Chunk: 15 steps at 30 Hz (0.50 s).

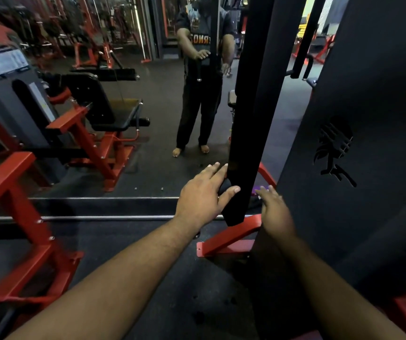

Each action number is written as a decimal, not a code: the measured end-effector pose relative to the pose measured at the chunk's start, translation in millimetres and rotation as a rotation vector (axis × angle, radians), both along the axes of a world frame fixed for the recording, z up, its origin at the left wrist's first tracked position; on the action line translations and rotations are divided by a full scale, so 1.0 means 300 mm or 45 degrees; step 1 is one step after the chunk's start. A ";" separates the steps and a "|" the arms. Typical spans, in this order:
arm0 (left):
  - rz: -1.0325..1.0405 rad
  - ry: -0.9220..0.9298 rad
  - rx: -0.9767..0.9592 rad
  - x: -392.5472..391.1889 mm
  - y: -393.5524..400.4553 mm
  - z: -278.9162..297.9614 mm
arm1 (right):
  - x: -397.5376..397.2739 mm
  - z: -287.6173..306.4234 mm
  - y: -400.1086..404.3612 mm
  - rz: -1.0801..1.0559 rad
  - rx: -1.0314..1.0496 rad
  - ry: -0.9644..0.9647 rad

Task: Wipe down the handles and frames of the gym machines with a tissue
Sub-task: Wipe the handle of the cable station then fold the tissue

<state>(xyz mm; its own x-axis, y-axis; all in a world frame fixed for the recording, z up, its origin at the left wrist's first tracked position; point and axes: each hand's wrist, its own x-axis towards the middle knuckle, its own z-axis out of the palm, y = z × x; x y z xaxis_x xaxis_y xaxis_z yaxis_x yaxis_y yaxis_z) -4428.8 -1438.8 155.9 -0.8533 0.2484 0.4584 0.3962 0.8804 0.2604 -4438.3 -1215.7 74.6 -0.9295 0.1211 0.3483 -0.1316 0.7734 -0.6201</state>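
Left hand [203, 192] is set against the lower end of the black upright post [243, 153] of the cable machine, thumb wrapped onto its near face and fingers extended along its far side. A dark wad sits between palm and post; it may be the tissue, but I cannot tell. The placement looks suited to rubbing the frame lengthwise: a thumb-and-finger straddle lets the hand slide along the post.

Right hand [274, 208] hangs just right of the post, fingers straight and loosely spread, holding nothing visible, close to the black side panel [358, 119]. Its role is likely balance or standby.

Both forearms reach forward and slightly down, the left angled inward toward the post.

The post ends above the red base foot [228, 238]. The wall mirror [148, 69] ahead shows one reflected hand on the post.
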 end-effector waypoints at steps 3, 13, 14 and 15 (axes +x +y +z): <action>-0.004 0.004 0.009 -0.003 -0.001 -0.003 | 0.005 -0.033 -0.056 -0.035 0.013 0.077; 0.013 0.049 0.025 -0.005 0.003 -0.009 | 0.033 0.034 -0.010 -0.082 -0.232 0.166; 0.019 0.048 0.018 -0.005 0.003 -0.009 | 0.008 0.016 -0.003 -0.051 -0.074 0.076; 0.023 0.048 0.014 -0.005 0.003 -0.009 | -0.011 -0.014 -0.010 -0.008 0.029 0.019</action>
<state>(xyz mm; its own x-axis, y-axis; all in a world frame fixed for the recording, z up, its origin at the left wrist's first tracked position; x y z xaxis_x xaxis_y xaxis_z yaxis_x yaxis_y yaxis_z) -4430.2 -1437.9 153.1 -0.8395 0.2280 0.4932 0.3903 0.8845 0.2556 -4441.5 -1218.7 70.5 -0.9234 0.1190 0.3648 -0.1355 0.7884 -0.6000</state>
